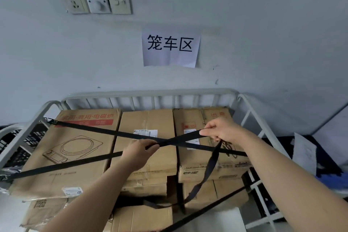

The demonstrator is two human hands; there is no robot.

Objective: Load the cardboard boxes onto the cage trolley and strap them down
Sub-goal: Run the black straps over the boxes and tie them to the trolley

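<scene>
Several brown cardboard boxes (62, 149) are stacked inside a white metal cage trolley (150, 94) against the wall. Two black straps (94, 129) cross over the top boxes in an X. My left hand (139, 151) pinches the straps at the crossing point. My right hand (224, 130) grips the upper right end of one strap, and its loose tail (211, 167) hangs down between the boxes. A strap hook (53, 122) is clipped on the left rail, and another strap end (5, 177) reaches the lower left rail.
The wall behind carries a paper sign (170, 49) and a socket and switch panel (98, 2). A black crate (17, 149) stands left of the trolley. White packages (305, 152) and blue fabric lie to the right of it.
</scene>
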